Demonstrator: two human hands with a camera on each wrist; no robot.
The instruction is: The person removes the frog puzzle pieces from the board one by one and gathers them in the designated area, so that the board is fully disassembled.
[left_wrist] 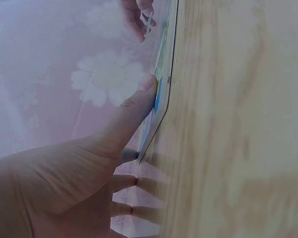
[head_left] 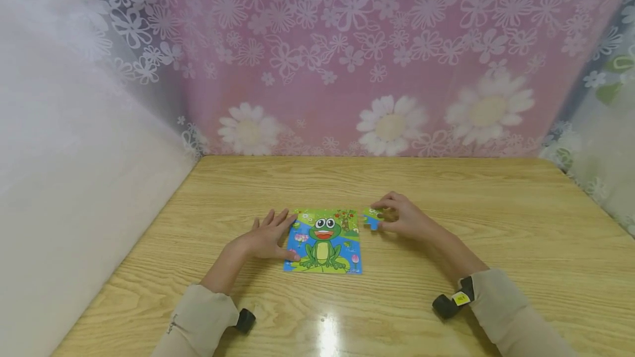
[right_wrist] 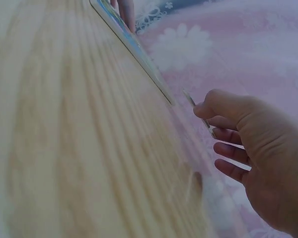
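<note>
A square frog jigsaw puzzle point(head_left: 322, 242) lies flat in the middle of the table, a green frog on blue and green. Along its left side my left hand point(head_left: 268, 238) is spread, the thumb resting on the lower left of the picture and the fingers reaching to the upper left corner. Seen from the left wrist, that thumb point(left_wrist: 148, 83) presses on the board's edge. Just right of the puzzle, my right hand point(head_left: 404, 218) pinches a green and blue puzzle piece point(head_left: 371, 221) between thumb and fingers. In the right wrist view the thin piece point(right_wrist: 206, 125) appears edge-on, above the tabletop.
The wood-grain table point(head_left: 446, 180) extends around the puzzle on every side. A pink flowered curtain point(head_left: 317, 70) hangs behind it, with a pale sheet point(head_left: 99, 142) along the left. Black wrist cameras point(head_left: 445, 306) sit at both sleeve cuffs.
</note>
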